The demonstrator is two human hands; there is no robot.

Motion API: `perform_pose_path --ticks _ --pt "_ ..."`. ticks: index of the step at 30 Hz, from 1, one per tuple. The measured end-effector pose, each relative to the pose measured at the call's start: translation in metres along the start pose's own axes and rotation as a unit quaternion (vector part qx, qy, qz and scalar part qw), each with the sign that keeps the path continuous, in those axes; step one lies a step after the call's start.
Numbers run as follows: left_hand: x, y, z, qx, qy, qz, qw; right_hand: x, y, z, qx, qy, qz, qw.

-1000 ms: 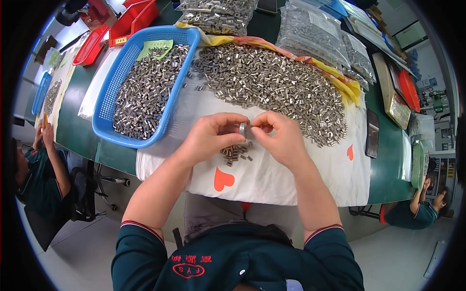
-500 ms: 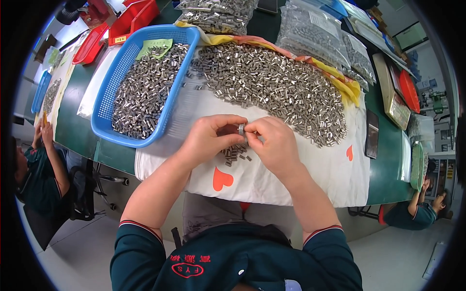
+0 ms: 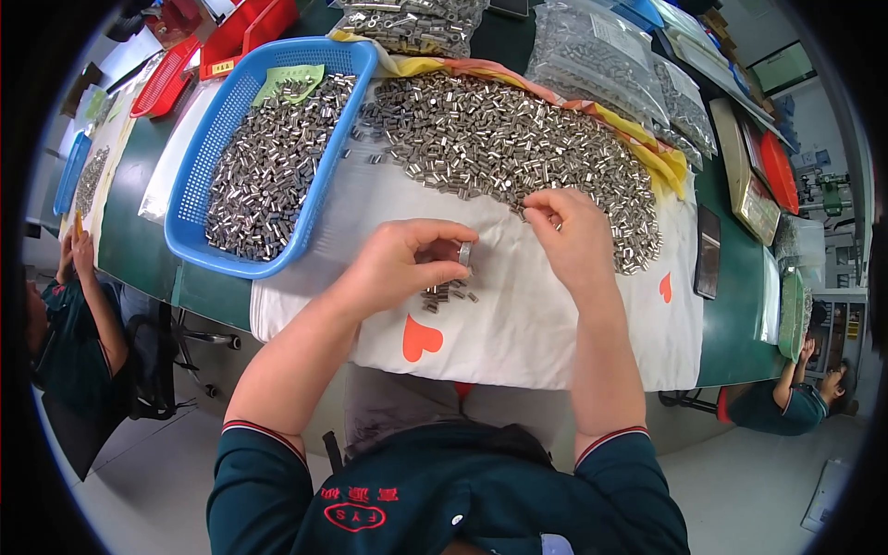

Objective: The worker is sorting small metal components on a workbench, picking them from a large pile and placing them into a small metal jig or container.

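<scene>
My left hand [image 3: 398, 266] pinches a small silvery metal ring [image 3: 465, 253] between thumb and fingertips, just above the white cloth [image 3: 518, 342]. A few short metal cylinders [image 3: 446, 294] lie under and beside that hand. Over the near edge of a wide pile of metal cylinders [image 3: 518, 139], my right hand [image 3: 581, 242] has its thumb and fingers drawn together. Whatever sits between those fingertips is too small and covered to make out. More of the same cylinders fill a blue perforated basket [image 3: 176, 217] on the left.
Clear bags of metal parts [image 3: 592, 65] stand behind the pile, past a yellow and orange cloth edge [image 3: 666, 166]. A dark phone [image 3: 708, 252] lies at the right. Red bins [image 3: 166, 79] are at the far left. Co-workers sit on both sides.
My right hand has left the ring and moved right and away from me to the pile's edge. The left hand keeps the ring in about the same place.
</scene>
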State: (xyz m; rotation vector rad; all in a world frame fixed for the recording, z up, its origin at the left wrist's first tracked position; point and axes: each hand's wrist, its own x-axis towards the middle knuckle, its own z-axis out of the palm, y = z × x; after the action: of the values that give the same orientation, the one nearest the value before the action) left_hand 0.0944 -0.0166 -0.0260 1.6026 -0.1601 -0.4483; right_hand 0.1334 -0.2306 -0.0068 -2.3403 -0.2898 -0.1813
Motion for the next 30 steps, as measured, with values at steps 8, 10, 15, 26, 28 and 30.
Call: perform_pose_path --ticks 8,10,15,26,28,30 --pt "-0.003 0.000 -0.003 0.033 -0.065 0.031 0.997 -0.001 0.003 0.023 -0.181 0.013 -0.076 0.981" --pt "-0.002 0.000 -0.003 -0.002 -0.037 0.001 0.999 -0.001 0.005 0.023 -0.178 0.004 -0.068 0.982" --pt "0.000 -0.002 -0.002 -0.042 -0.007 0.004 0.999 -0.002 0.001 0.020 -0.191 -0.006 -0.087 0.978" --pt "0.002 -0.001 -0.005 -0.063 0.027 -0.005 0.998 -0.017 -0.030 0.021 0.201 -0.103 -0.048 0.973" --pt "0.002 -0.002 -0.004 -0.073 0.029 0.001 0.997 -0.017 -0.028 0.020 0.180 -0.095 -0.051 0.978" --pt "0.002 -0.004 -0.005 -0.069 0.029 0.007 0.997 -0.017 -0.028 0.021 0.161 -0.089 -0.054 0.981"
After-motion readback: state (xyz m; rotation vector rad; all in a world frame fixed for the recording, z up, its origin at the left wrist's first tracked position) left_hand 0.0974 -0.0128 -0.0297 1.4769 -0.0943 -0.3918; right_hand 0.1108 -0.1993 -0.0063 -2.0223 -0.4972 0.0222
